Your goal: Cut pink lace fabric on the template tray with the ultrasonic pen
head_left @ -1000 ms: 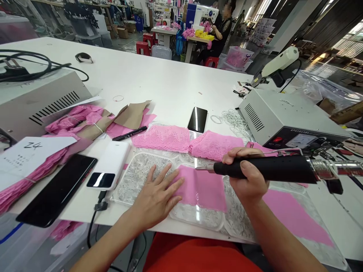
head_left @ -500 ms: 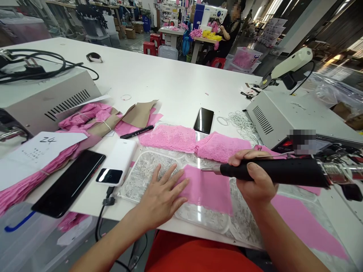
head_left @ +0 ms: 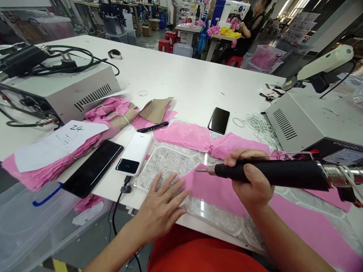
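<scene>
My left hand [head_left: 163,206] lies palm down with fingers spread on the clear-framed, grey-speckled board [head_left: 167,162]. Its fingertips touch the left edge of a flat pink fabric piece [head_left: 217,190]. My right hand [head_left: 252,181] is wrapped around a black handheld tool [head_left: 272,173] with a narrow metal tip. That tip points left, over the upper left part of the pink piece; whether it touches the cloth I cannot tell. Behind it, pink lace pieces [head_left: 184,136] lie along the board's far edge. Another pink piece [head_left: 312,230] sits under and beside my right forearm.
A grey box [head_left: 295,121] with a meter stands on the right, another box [head_left: 70,90] on the left. Left of the board are a white power bank [head_left: 136,151], a black phone [head_left: 93,166] and bundled pink fabric [head_left: 51,170]. A smaller phone [head_left: 219,120] lies behind.
The view has swung left, so the table's things appear farther right. Relative to the board, my left hand, the pink piece and the tool tip have shifted left. The grip is unchanged.
</scene>
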Available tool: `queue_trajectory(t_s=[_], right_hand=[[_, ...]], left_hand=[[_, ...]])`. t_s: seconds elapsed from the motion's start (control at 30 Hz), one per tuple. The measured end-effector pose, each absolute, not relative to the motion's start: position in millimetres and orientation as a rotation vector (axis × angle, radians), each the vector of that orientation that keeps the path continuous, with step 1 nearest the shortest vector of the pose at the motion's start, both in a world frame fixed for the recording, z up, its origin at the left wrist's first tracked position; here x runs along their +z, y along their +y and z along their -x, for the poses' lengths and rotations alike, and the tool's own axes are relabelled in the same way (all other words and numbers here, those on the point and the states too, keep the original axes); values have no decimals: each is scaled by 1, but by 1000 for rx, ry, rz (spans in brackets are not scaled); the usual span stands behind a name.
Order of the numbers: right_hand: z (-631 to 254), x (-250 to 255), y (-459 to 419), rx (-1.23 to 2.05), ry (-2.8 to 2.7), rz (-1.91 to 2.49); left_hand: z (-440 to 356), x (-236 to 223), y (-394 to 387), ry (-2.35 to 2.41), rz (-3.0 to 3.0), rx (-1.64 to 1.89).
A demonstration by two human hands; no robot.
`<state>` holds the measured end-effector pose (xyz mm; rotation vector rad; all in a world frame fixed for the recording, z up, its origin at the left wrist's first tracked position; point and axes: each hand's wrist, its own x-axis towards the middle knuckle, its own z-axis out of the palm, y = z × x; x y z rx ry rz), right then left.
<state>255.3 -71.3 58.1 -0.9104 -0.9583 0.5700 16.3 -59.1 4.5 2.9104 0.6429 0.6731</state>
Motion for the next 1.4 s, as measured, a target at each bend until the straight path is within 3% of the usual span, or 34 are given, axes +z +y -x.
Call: queue_trajectory(t_s=[1.4], right_hand=[[-238,58,-72,703,-1016,830]], left_hand=[[-1,2,-67,685,-2876,701]])
